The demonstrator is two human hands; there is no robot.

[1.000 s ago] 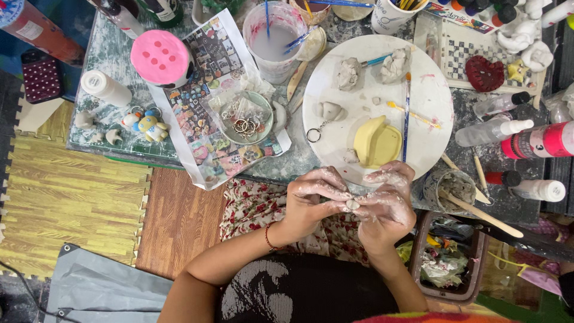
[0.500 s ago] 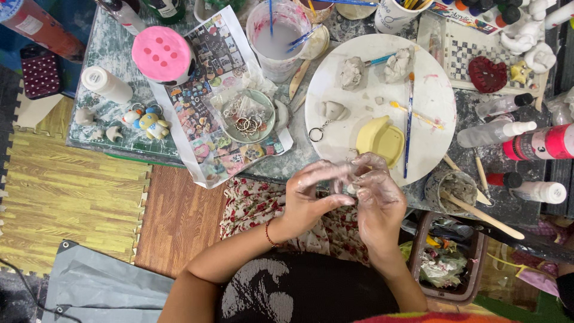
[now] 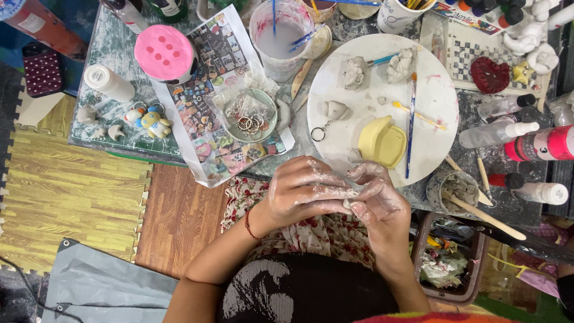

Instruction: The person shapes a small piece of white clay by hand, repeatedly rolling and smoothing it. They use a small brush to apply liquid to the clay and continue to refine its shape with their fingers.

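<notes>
Fingers (image 3: 335, 192) of both clay-smeared hands are now laced tightly together, the left hand (image 3: 302, 191) folded over the right hand (image 3: 376, 200), hiding any clay. Half a second ago they were looser. Just beyond them lies the yellow mould (image 3: 381, 142) on the worktop (image 3: 137, 140).

Light is even and fairly bright across the whole view, soft and diffuse, seemingly from overhead, with no hard-edged shadows. The round white board (image 3: 382, 107) is the brightest surface, near washed out on its upper right part. Left of the board, a faint sheen sits on the glossy printed sheet (image 3: 218, 90). Below the board, the clay-smeared hands are reasonably sharp, with only slight softness at the fingertips. Far from the board, toward the corners, the picture darkens a little and detail softens.
</notes>
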